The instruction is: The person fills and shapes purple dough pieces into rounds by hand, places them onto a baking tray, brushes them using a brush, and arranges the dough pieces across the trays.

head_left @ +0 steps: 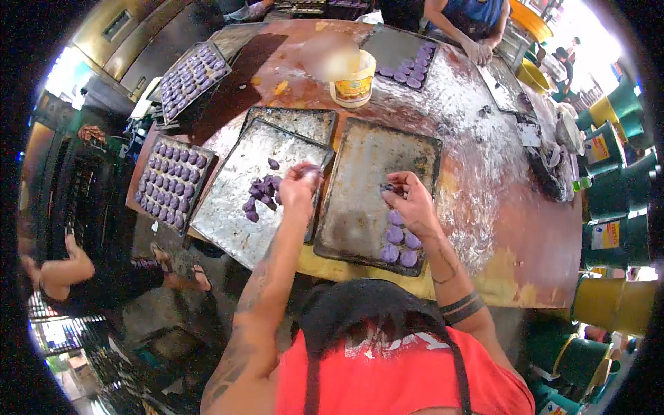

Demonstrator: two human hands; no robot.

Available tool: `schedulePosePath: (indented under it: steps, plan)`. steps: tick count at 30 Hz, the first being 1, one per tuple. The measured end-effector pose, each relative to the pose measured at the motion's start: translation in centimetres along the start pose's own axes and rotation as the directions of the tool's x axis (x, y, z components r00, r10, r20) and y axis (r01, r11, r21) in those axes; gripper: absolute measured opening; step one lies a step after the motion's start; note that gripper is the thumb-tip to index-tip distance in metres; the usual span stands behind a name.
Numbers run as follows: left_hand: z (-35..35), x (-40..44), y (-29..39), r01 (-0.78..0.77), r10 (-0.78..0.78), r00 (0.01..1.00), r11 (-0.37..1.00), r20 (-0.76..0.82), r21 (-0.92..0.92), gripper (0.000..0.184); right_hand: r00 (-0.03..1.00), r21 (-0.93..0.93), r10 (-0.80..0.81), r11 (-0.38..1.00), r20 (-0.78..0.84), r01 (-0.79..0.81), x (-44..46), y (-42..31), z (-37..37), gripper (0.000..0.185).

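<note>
My left hand (301, 185) is closed above the right edge of a floury metal tray (228, 200). Something purplish shows at its fingertips, blurred. Below and left of it, a loose pile of dark purple dough pieces (263, 191) lies on that tray. My right hand (412, 200) pinches a small dark purple dough piece (389, 187) over a second, worn baking tray (353, 187). Just under this hand, several round, flattened purple dough pieces (392, 236) sit in the tray's near right corner.
Full trays of purple dough pieces stand at left (173, 181) and far left (191, 77). A bucket (354, 86) stands behind the trays, near another partly filled tray (408, 59). Across the floury table (477, 166), a co-worker's hands (480, 52) work. Green bins (615, 242) line the right.
</note>
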State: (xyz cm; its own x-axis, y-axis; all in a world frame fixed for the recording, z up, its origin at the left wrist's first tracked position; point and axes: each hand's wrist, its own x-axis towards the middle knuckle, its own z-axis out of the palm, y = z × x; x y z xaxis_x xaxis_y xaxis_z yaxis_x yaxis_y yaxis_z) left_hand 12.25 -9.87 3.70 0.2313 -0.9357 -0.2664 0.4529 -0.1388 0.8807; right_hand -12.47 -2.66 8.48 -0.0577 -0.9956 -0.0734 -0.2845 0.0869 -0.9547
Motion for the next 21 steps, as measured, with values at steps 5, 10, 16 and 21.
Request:
schedulePosePath:
  steps: [5,10,16,21]
  plan:
    - [2.3,-6.1,1.0,0.195,-0.283,0.914,0.935,0.289,0.296,0.027,0.996,-0.005,-0.043,0.999,0.081,0.043,-1.1,-4.0,3.7,0.023]
    - [3.3,-8.8,-0.1,0.313,-0.302,0.876,0.949,0.376,0.034,0.026,0.845,-0.372,-0.523,0.766,0.113,0.524,-1.2,-3.6,3.9,0.029]
    - [5.4,-9.8,3.0,0.056,-0.159,0.897,0.967,0.413,0.250,0.027,0.972,0.117,-0.134,0.987,0.194,0.113,-1.6,-3.8,1.5,0.027]
    - [7.4,-9.8,2.3,0.317,-0.254,0.848,0.946,0.464,-0.061,0.024,0.998,0.510,0.006,0.859,0.056,-0.033,-1.4,-3.2,0.6,0.026]
